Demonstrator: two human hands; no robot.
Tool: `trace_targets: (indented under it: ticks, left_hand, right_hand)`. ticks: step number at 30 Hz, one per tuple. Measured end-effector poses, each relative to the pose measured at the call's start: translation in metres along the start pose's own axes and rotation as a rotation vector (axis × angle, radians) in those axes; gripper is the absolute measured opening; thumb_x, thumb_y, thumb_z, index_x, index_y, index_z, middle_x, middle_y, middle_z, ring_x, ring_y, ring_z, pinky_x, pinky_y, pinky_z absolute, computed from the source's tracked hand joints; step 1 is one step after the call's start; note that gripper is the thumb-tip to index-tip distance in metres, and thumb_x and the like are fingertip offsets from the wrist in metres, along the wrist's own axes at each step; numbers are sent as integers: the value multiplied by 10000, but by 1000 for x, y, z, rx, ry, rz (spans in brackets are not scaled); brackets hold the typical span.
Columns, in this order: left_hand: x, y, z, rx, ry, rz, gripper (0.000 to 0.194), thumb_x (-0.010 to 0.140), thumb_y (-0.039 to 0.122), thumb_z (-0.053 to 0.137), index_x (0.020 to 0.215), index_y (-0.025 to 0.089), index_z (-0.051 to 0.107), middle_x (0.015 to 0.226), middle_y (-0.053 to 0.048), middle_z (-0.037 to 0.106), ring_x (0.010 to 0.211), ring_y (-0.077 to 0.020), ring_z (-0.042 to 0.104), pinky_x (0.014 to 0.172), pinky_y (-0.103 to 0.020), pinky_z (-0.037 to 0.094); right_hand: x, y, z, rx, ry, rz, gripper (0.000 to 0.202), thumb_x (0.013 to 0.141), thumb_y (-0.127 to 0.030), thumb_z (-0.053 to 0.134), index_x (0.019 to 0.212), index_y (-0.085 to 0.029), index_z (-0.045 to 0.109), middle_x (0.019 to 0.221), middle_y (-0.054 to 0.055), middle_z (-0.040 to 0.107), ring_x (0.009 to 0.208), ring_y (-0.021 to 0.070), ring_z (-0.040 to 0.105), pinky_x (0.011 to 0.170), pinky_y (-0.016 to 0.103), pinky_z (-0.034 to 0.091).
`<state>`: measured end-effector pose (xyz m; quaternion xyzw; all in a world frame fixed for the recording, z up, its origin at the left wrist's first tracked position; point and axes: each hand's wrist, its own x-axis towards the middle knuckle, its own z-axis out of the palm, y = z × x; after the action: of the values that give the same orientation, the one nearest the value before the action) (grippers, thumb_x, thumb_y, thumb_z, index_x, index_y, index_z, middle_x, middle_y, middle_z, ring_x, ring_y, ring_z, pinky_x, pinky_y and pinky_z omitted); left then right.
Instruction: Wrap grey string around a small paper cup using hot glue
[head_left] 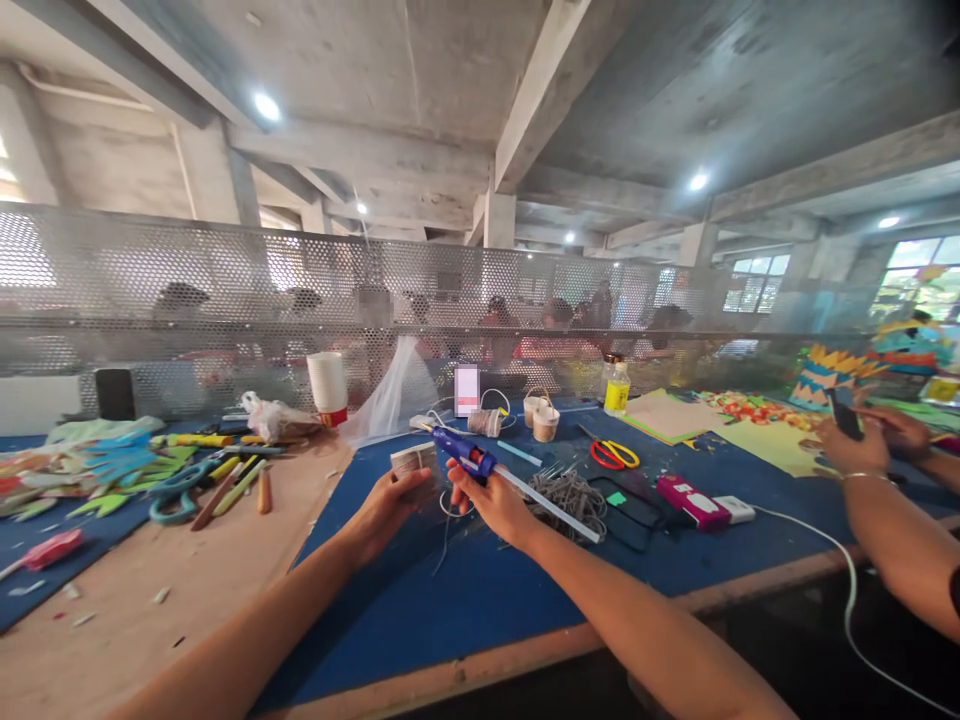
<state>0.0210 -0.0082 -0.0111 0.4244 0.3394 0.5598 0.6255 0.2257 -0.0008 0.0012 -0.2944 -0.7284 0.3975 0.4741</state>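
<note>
A small paper cup (pixel 412 460), partly wrapped in cord, is held by my left hand (pixel 391 508) above the blue mat (pixel 360 610). My right hand (pixel 491 500) grips a blue glue gun (pixel 463 452), whose nozzle points left, over the cup's rim side. A long clear glue stick (pixel 555 508) sticks out of the gun's back end. Right of my right hand lies a tangled heap of grey cord (pixel 574 500). Beyond the gun sits a cord-wrapped roll (pixel 486 422), with small wrapped cups (pixel 545 422) further right.
Red and yellow scissors (pixel 615 455), a magenta box (pixel 691 502) and a glue bottle (pixel 617 390) are on the right. Another person's hands (pixel 855 445) hold a phone at far right. Stacked cups (pixel 327 385), blue scissors (pixel 176 495) and tools lie left. A perforated screen (pixel 435 270) stands behind.
</note>
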Motion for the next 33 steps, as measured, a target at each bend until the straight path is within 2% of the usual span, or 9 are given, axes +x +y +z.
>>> trace_targets:
  ticks: [3,9,14,19,23,28,33]
  left_hand:
    - [0,1,0,49,90,65,307,757,287,900,1018,159,801,1006,-103,827,864,-251,762,845,-342,563]
    - [2,1,-4,54,69,84,320,770,279,881,1055,161,793,1040,-107,822,912,-253,762,897,-350,568]
    - [3,3,-6,77,56,91,409,756,301,879,1121,148,778,1069,-108,822,979,-283,762,946,-382,550]
    - [3,4,-6,80,72,91,397,726,284,889,1085,148,786,1035,-92,825,939,-260,757,891,-336,552]
    - [3,4,-6,77,64,83,402,723,294,886,1078,138,781,1020,-105,820,950,-285,759,885,-355,558]
    - [4,3,-6,76,65,85,421,722,297,883,1100,146,774,1050,-109,817,973,-286,758,918,-368,560]
    - [4,4,-4,64,72,94,397,709,269,883,1069,135,782,1058,-109,820,946,-267,759,923,-354,558]
  right_hand:
    - [0,0,-1,-82,45,21,581,912,-714,637,1094,-178,770,662,-9,658,590,156,629,609,272,528]
    - [-1,1,-2,-185,94,-43,428,914,-646,677,939,-234,793,745,17,727,744,214,695,695,298,548]
    - [-1,6,-3,-183,80,-72,434,920,-657,664,965,-242,783,846,15,769,703,187,689,757,310,571]
    - [-1,12,-2,-150,48,-91,444,931,-655,652,986,-231,773,894,23,786,683,180,680,688,293,566]
    - [0,12,-2,-150,52,-88,450,927,-653,661,991,-222,773,902,28,784,677,178,672,636,281,544]
    - [0,12,-3,-164,54,-105,435,935,-642,656,979,-224,767,888,26,774,683,177,661,641,276,536]
    - [0,12,-3,-190,64,-101,414,932,-627,668,957,-224,760,770,-1,714,628,159,609,655,277,523]
